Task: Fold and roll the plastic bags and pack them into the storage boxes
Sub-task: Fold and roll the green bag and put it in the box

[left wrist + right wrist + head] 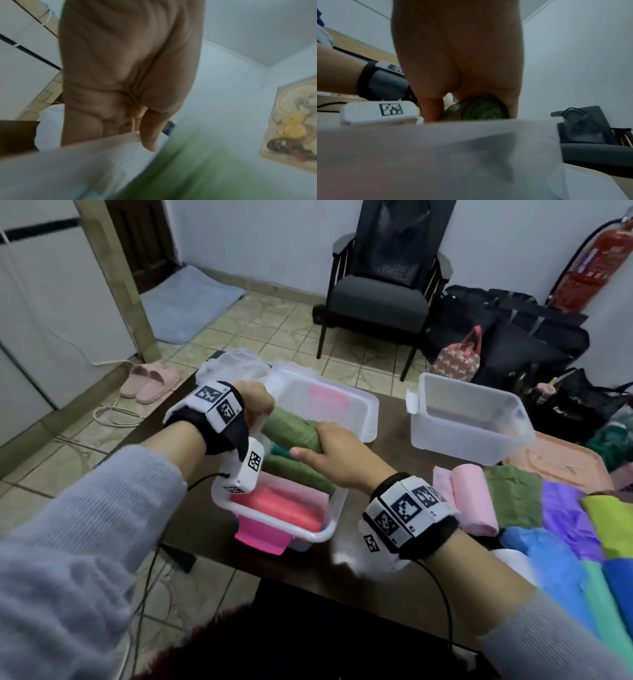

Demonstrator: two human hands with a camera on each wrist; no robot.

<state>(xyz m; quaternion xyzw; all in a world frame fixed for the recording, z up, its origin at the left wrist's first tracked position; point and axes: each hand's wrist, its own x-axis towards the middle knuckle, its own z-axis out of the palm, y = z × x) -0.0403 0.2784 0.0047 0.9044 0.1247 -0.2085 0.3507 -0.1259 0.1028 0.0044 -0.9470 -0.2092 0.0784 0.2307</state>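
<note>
Gripping a green roll (293, 429) at each end, both hands (255, 402) (337, 460) lower it into the near box (322, 534), already holding several rolls; the far box (469, 419) is empty, flat bags (565, 508) wait on the desk (191, 518).

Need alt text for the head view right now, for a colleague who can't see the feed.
Both hands, left hand and right hand, hold an olive-green rolled plastic bag over a clear plastic storage box containing green rolls and a pink roll. An empty clear plastic box stands to the right on the dark table.
</note>
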